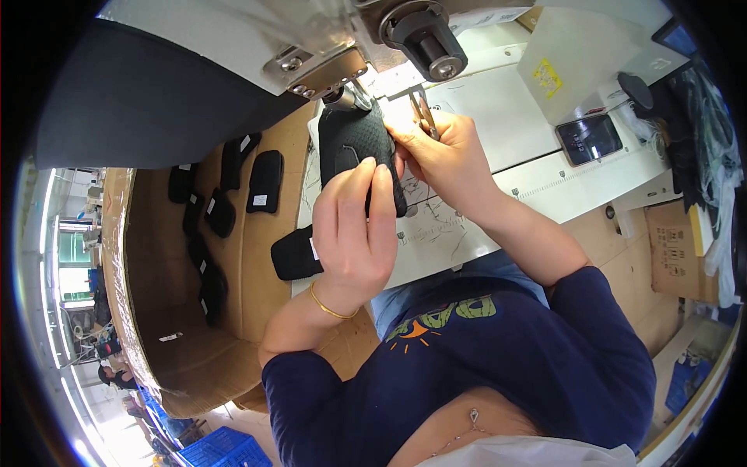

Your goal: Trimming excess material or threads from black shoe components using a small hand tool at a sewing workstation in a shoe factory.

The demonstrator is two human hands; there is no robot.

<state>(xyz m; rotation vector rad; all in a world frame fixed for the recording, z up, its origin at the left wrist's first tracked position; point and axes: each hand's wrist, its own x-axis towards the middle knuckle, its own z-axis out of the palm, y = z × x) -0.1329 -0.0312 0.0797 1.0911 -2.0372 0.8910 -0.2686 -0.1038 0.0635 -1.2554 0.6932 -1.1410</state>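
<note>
A black padded textile piece (pixel 354 128) with a mesh-like surface lies on the white sewing machine bed, its far end at the metal presser part (pixel 348 98). My left hand (pixel 350 229) is closed, fingertips pinching the piece near its middle. On the right edge of the piece, my right hand (pixel 447 159) pinches with thumb and fingers, and small metal thread snips (pixel 426 117) are tucked in the same hand, tips pointing away from me. Beside my left wrist lies another black padded piece (pixel 294 255) with a white label. My fingers hide part of the piece's near end.
At left stands a large cardboard box (pixel 249 303) holding several black padded pieces with white labels (pixel 265 181). The machine head (pixel 327 39) overhangs the far side. A phone (pixel 589 140) lies on the table at right. A blue crate (pixel 222 447) sits at lower left.
</note>
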